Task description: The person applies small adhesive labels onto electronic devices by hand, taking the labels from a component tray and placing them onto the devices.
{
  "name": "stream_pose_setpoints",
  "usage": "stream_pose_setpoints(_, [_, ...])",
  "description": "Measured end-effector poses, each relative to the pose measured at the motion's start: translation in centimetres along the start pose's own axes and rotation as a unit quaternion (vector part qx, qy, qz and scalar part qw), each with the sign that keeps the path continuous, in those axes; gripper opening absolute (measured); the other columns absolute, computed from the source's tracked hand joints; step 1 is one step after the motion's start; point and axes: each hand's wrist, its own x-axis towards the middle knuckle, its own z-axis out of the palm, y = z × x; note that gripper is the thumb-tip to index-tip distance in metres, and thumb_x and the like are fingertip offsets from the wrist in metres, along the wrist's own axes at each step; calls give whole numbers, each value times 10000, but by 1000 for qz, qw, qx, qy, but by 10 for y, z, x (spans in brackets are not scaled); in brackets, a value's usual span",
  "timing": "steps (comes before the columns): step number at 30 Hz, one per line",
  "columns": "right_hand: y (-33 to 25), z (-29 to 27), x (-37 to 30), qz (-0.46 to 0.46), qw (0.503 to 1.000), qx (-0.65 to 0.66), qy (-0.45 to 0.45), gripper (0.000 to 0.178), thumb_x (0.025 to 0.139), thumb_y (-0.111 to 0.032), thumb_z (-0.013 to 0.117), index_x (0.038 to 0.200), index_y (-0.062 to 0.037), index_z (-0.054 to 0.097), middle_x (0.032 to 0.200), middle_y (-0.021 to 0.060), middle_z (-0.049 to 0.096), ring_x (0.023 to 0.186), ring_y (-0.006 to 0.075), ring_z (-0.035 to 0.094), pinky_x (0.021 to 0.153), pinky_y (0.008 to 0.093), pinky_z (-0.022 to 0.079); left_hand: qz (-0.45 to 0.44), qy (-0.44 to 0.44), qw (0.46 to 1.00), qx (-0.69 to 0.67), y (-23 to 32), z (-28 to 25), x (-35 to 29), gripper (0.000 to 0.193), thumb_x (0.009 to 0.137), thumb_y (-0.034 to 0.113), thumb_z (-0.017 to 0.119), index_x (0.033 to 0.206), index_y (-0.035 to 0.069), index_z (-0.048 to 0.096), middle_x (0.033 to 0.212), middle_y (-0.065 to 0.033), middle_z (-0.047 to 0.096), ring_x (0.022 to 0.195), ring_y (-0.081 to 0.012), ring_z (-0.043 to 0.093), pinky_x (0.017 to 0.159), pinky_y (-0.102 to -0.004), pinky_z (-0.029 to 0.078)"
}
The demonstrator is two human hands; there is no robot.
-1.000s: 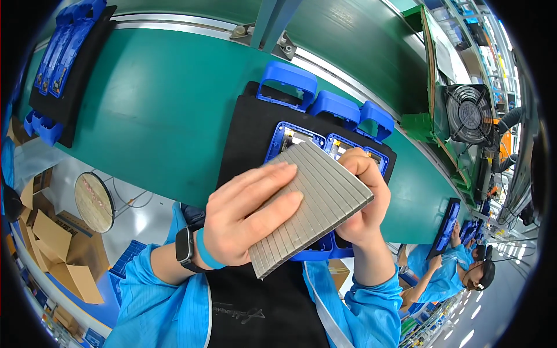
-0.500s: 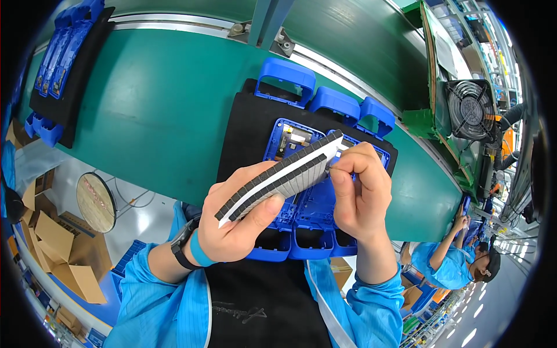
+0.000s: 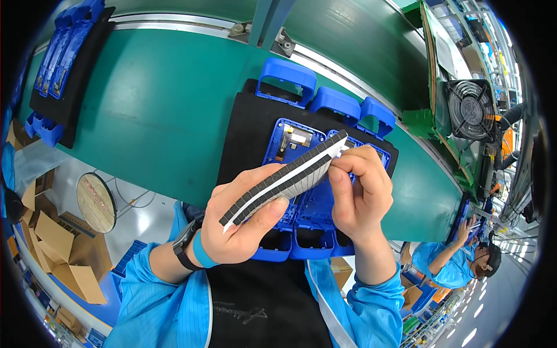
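Note:
My left hand (image 3: 243, 211) is closed around a bent sheet of foam pads (image 3: 290, 169), with black segmented rows on white backing. It is held tilted above the work, its far end up to the right. At that end my right hand (image 3: 362, 185) pinches with thumb and index finger, right at the sheet's edge; what lies between the fingertips is too small to make out. Beneath both hands are blue plastic housings (image 3: 316, 203) on a black mat (image 3: 246, 124). Inside the left housing some electronic parts (image 3: 295, 139) show; the sheet and hands hide much of the rest.
Blue frame-like covers (image 3: 286, 72) stand along the mat's far edge. On the green bench (image 3: 156, 98), another black mat with blue housings (image 3: 67, 55) lies at far left. A metal post (image 3: 270, 23) rises behind. A fan (image 3: 470, 110) and a co-worker (image 3: 449, 261) are at right.
The foam sheet has turned slightly in my left hand and shifted a little right, so its rows look closer together. My right hand stays at its end. The co-worker's arms have moved.

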Motion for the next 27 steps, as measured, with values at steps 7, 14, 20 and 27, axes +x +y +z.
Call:
stream_pose_setpoints(7, [-3, -3, -3, 43, 999, 14, -22, 152, 774, 113, 611, 863, 7, 547, 799, 117, 557, 696, 224, 549, 628, 278, 454, -48, -18, 999, -7, 6, 2, 2, 365, 853, 59, 676, 1180, -63, 570, 1025, -189, 669, 896, -221, 683, 764, -300, 534])
stream_pose_setpoints(14, [0, -32, 6, 57, 995, 26, -78, 45, 823, 18, 574, 836, 19, 531, 767, 76, 521, 670, 167, 465, 605, 268, 378, 99, -13, 977, 186, 8, -16, 14, 346, 796, 12, 674, 1127, -58, 602, 1103, -256, 629, 997, -364, 649, 863, -378, 509])
stream_pose_setpoints(20, [31, -46, 4, 83, 961, -87, -248, 90, 791, 71, 582, 840, 7, 540, 825, 128, 544, 745, 280, 542, 678, 340, 449, -46, 166, 984, -35, -7, -37, -13, 329, 900, 43, 627, 1215, -28, 563, 1131, -89, 630, 1031, -159, 582, 919, -295, 440])
stream_pose_setpoints(27, [43, -43, 11, 37, 946, -162, -277, 94, 791, 36, 612, 842, 2, 541, 856, 136, 552, 794, 313, 554, 709, 383, 464, -73, 166, 982, -47, -9, -42, -21, 340, 902, 69, 637, 1221, -21, 563, 1138, -86, 628, 1024, -151, 578, 917, -283, 437])
